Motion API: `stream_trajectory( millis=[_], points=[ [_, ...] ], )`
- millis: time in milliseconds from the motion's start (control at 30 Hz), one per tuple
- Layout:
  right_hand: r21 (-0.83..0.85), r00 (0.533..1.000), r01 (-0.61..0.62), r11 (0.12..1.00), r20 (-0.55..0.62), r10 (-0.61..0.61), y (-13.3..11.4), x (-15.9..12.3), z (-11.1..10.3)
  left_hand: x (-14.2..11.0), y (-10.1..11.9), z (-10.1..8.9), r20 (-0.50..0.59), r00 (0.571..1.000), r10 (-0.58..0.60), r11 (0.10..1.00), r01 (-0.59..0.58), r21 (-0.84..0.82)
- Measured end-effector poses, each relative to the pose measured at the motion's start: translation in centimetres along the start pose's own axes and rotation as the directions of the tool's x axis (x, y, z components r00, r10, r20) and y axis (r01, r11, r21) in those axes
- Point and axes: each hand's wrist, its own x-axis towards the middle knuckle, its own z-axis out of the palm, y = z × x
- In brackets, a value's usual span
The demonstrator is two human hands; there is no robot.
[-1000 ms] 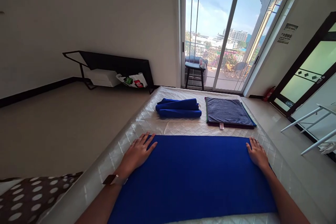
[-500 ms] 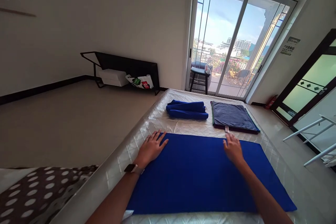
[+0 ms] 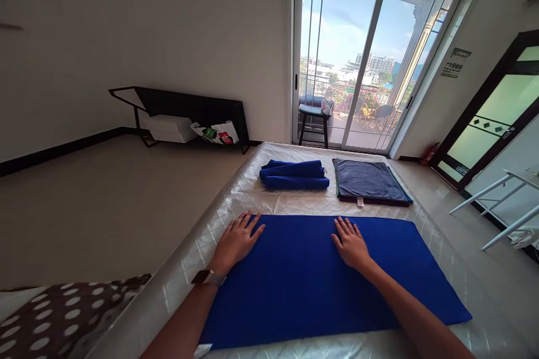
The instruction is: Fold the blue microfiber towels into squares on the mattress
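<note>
Lying flat across the lower middle of the frame, the smooth, deep-blue rectangular cloth (image 3: 295, 280) runs its long axis from left to right on the white quilted mattress (image 3: 248, 193), and from where I stand in the room it is directly under both palms. The left hand (image 3: 236, 240), with a dark-faced watch (image 3: 202, 276) at its wrist, is at the cloth's far left corner, fingers open and spread, their tips about at the edge. The right hand (image 3: 352, 245) rests palm down near the middle of the far edge, fingers extended and slightly parted, thumb out towards the left; neither hand grips anything. The far right corner lies bare, with the right hand the nearer one to it, and most of the cloth reaches back from the fingertips towards the bottom of the frame

Beyond the far edge, nearer the frame's centre, sits a loosely folded bundle of the same blue fabric (image 3: 295, 175), and to its right a flat stack of grey-purple towels (image 3: 368, 179). Compared with a second ago, the right hand has come inward from the far right corner, while the left keeps to its own corner
</note>
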Motion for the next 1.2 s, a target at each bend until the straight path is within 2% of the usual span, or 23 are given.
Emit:
stream_trajectory(
  millis=[100,167,233,333,433,667,800,867,933,1000,1067,1100,1200],
  points=[
    [-0.081,0.981,-0.191,0.978,-0.038,0.188,7.9,-1.3,-1.4,0.0,-0.3,0.3,0.012,1.0,-0.001,1.0,0.001,-0.013],
    [-0.119,0.947,-0.322,0.939,-0.047,0.319,13.0,-2.2,-2.4,0.0,-0.5,0.5,0.019,1.0,-0.007,1.0,0.008,-0.027],
    [-0.129,0.908,-0.419,0.899,-0.068,0.414,17.1,-3.1,-3.1,0.0,-0.7,0.7,0.024,1.0,-0.007,0.999,0.008,-0.04],
    [-0.115,0.873,-0.487,0.866,-0.092,0.479,20.3,-4.1,-3.5,0.0,-1.0,0.9,0.026,1.0,-0.006,0.999,0.008,-0.047],
    [-0.104,0.865,-0.5,0.86,-0.108,0.49,20.7,-4.3,-3.3,-0.1,-1.1,0.9,0.023,1.0,-0.018,0.999,0.019,-0.043],
    [-0.138,0.858,-0.513,0.847,-0.078,0.507,19.8,-4.1,-3.4,0.0,-0.6,0.5,0.027,0.999,-0.037,0.998,0.039,-0.045],
    [-0.189,0.83,-0.549,0.814,-0.009,0.558,19.3,-3.7,-5.1,0.0,-0.1,-0.1,0.042,0.998,-0.045,0.997,0.047,-0.053],
    [-0.217,0.808,-0.571,0.792,0.025,0.589,18.2,-3.2,-6.2,0.0,0.1,-0.4,0.042,0.998,-0.037,0.997,0.039,-0.059],
    [-0.226,0.815,-0.564,0.794,0.003,0.579,15.7,-2.3,-6.9,0.1,0.2,-0.6,0.042,0.999,-0.033,0.997,0.036,-0.065],
    [-0.202,0.872,-0.487,0.85,-0.055,0.487,11.6,-1.3,-6.8,0.1,0.3,-0.6,0.044,0.998,-0.044,0.997,0.047,-0.068],
    [-0.153,0.951,-0.308,0.939,-0.064,0.301,6.4,-0.3,-5.7,0.1,0.3,-0.5,0.037,0.998,-0.053,0.996,0.056,-0.07],
    [-0.117,0.981,-0.195,0.974,-0.031,0.192,3.7,0.1,-4.8,0.1,0.3,-0.4,0.03,0.998,-0.049,0.996,0.051,-0.07],
    [0.01,0.999,0.041,0.999,0.016,-0.041,-3.1,1.2,-2.0,0.1,0.2,-0.4,0.012,0.999,-0.03,0.997,0.03,-0.07]
  ],
)
